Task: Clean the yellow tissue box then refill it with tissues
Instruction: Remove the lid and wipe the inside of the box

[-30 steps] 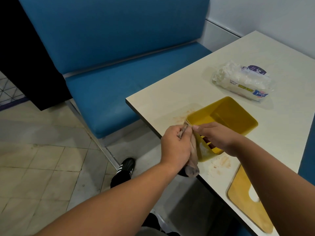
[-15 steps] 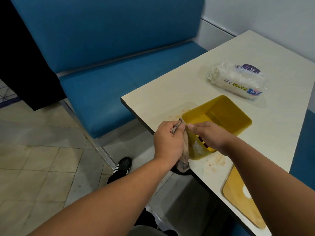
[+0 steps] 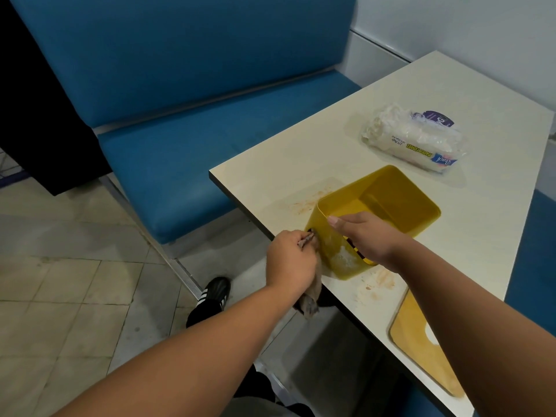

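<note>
Two hands work on the open yellow tissue box [image 3: 391, 203] at the near corner of the table [image 3: 301, 164], just right of frame centre.

The right hand [image 3: 365, 237] grips the box's near wall from above, fingers curled over the rim. The left hand [image 3: 290, 261], just left of the box, is closed around a crumpled grey-brown cloth [image 3: 310, 299], pressing its top end against the box's outer corner while the rest hangs below the table edge. The box is smooth glossy plastic with rounded corners, a whitish smear on its near side. The pale tabletop shows orange stains. A flat yellow lid [image 3: 421, 353] with a cut-out lies at lower right; a clear-wrapped tissue pack [image 3: 415, 139] sits at upper right.
</note>
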The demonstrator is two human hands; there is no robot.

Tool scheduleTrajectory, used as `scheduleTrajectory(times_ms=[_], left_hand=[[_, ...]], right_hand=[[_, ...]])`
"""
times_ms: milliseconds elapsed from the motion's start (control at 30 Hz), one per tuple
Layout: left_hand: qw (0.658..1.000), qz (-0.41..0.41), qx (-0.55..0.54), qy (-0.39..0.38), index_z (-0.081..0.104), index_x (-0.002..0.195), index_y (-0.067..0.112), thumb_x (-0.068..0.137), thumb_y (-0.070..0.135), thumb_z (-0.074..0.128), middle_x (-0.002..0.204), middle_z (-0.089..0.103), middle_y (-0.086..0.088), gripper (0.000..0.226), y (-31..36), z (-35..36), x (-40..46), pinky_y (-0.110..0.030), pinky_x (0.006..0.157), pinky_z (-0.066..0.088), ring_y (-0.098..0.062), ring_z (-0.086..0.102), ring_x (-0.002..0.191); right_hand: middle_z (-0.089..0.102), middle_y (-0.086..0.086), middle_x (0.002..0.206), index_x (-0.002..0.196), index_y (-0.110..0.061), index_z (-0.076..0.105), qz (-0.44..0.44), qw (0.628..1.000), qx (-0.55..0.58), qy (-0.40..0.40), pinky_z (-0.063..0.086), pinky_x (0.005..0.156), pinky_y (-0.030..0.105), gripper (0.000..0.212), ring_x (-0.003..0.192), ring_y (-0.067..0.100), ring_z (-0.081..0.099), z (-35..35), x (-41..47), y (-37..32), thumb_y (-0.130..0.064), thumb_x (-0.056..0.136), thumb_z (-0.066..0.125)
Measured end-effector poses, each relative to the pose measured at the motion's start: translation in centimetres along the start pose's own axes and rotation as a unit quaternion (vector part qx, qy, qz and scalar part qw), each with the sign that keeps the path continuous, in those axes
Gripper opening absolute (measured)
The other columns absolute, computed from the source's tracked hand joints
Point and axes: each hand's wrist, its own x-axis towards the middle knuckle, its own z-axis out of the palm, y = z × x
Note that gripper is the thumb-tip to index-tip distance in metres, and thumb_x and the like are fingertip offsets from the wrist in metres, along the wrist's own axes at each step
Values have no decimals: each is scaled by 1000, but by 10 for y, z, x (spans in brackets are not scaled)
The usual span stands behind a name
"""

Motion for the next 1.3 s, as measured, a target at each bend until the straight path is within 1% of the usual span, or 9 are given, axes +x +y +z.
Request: scheduleTrajectory(times_ms=[200,400,500,633,733,800,900,1100,1300], left_hand=[[977,-147,-151,3,65,80,23,78,20,66,82,70,-3,3,2,-9,-3,-44,76,59,-24,68,82],[982,-133,-130,19,59,96,26,76,28,79,95,68,5,28,3,-3,-2,-37,80,57,-15,66,87],[992,-103,-72,12,59,99,23,80,25,75,96,67,4,25,5,2,0,-35,77,56,-17,64,87],[996,-85,-25,20,56,106,23,87,27,68,100,65,4,23,7,9,-7,-27,72,47,-17,61,89],[996,-89,4,0,58,111,20,86,24,67,101,65,2,27,5,14,-16,-25,71,45,-17,60,89],[996,-91,-10,17,60,110,20,84,22,69,101,66,2,27,3,11,-10,-26,72,47,-17,63,91],[993,-102,-33,50,60,120,19,83,21,72,109,66,0,39,3,6,3,-36,86,55,-21,64,99],[996,-85,-3,0,51,125,22,80,21,75,107,62,2,51,0,15,-18,-31,84,52,-21,62,102],[979,131,155,-8,48,124,19,78,49,75,118,45,3,61,-13,-15,-9,-34,88,46,-18,47,111]], right_hand=[[35,7,66,136,-13,55,7,999,-31,-5,32,56,27,54,58,15,36,0,-3,-3,-50,99,41],[53,19,69,126,-9,61,-1,999,-31,-9,43,68,34,54,66,30,51,0,-4,-4,-52,98,42],[31,7,58,128,-7,60,-2,1000,-24,-14,32,58,28,54,55,19,36,0,-5,-5,-50,99,42],[72,19,104,139,-16,53,-5,1000,-7,-15,49,85,42,56,94,38,64,1,-6,-5,-53,98,43],[50,-18,46,138,-10,53,6,1000,3,-19,38,64,28,55,59,8,44,2,-7,-8,-48,100,42],[39,-12,50,133,-4,55,4,1000,5,-13,32,65,28,57,56,9,36,1,-7,-7,-48,100,43],[59,3,69,129,-3,58,0,1000,0,-4,36,70,29,56,68,13,46,1,-6,-5,-48,99,43],[24,-9,46,126,5,56,2,1000,-5,-9,27,55,27,61,46,13,30,0,-4,0,-48,99,43],[23,-12,42,125,-3,60,0,1000,5,-5,23,50,26,54,41,9,25,1,-2,0,-48,100,43]])
